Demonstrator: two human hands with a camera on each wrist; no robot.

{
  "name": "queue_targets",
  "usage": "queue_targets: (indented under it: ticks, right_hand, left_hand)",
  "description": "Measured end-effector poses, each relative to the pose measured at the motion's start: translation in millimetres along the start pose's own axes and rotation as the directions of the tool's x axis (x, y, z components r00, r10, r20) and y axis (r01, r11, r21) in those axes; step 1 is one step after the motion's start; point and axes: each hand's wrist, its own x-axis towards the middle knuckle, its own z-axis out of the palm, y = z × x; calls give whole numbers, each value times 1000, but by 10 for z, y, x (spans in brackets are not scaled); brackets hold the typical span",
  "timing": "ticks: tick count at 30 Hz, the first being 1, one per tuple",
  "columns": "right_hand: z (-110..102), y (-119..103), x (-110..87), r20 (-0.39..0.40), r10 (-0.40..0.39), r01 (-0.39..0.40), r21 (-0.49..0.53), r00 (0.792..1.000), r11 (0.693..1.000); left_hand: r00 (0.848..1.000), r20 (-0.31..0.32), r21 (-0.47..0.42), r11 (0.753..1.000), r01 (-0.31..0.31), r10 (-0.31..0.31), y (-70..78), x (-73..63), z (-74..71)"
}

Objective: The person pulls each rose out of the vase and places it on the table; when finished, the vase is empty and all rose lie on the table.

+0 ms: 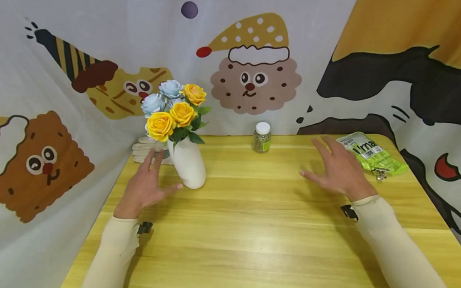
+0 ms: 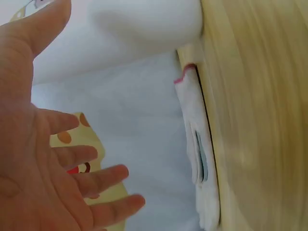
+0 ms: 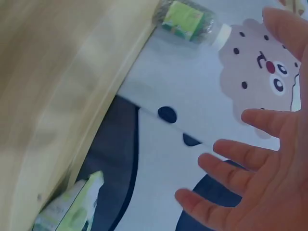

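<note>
My left hand (image 1: 143,186) is held over the left of the table, fingers spread, beside a white vase (image 1: 190,165) of yellow and pale blue roses (image 1: 175,107). In the left wrist view the palm faces the vase (image 2: 130,33), and nothing lies in it. Behind that hand are folded white work gloves (image 1: 143,150), partly hidden by the vase and fingers. On the right, my right hand (image 1: 339,169) spreads its fingers, also holding nothing. Close beside it lies a green and clear plastic packet (image 1: 371,153) with a small shiny metal item (image 1: 380,173) at its near edge.
Near the table's back edge stands a clear jar (image 1: 262,140) with a white lid, a green label and dark contents. The wooden table (image 1: 249,229) meets a printed cloth (image 1: 113,20) hanging at the back and along both sides.
</note>
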Motion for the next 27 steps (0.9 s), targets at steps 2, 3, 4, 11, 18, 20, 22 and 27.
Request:
queue_targets:
  ticks: [2, 3, 4, 11, 18, 20, 22, 27]
  right_hand:
    - [-4, -63, 42, -32, -14, 15, 22, 999, 1000]
    - [-5, -99, 66, -48, -22, 24, 35, 999, 999]
    - [-8, -140, 89, -65, -31, 34, 47, 997, 998]
    - [-13, -441, 244, -179, -84, 112, 149, 980, 983]
    - [-59, -819, 417, -219, -90, 157, 307, 971, 939]
    - [-66, -942, 473, -254, -110, 197, 349, 961, 916]
    - [-62, -1064, 527, -298, -129, 243, 383, 946, 891]
    - [-46, -1368, 659, -404, -158, 349, 458, 901, 818]
  left_hand:
    - [1000, -6, -65, 998, 1, -2, 16, 10, 2]
    - [1000, -12, -100, 995, -2, 1, 25, 18, 7]
    - [1000, -19, -133, 991, -5, 2, 38, 26, 12]
    - [997, -73, -316, 949, -13, -11, 123, 63, 69]
    - [989, -143, -514, 856, -46, -33, 171, 72, 115]
    - [986, -159, -561, 826, -55, -42, 187, 77, 129]
    - [985, -164, -607, 793, -55, -57, 203, 84, 148]
    - [982, -158, -723, 689, -46, -100, 222, 119, 208]
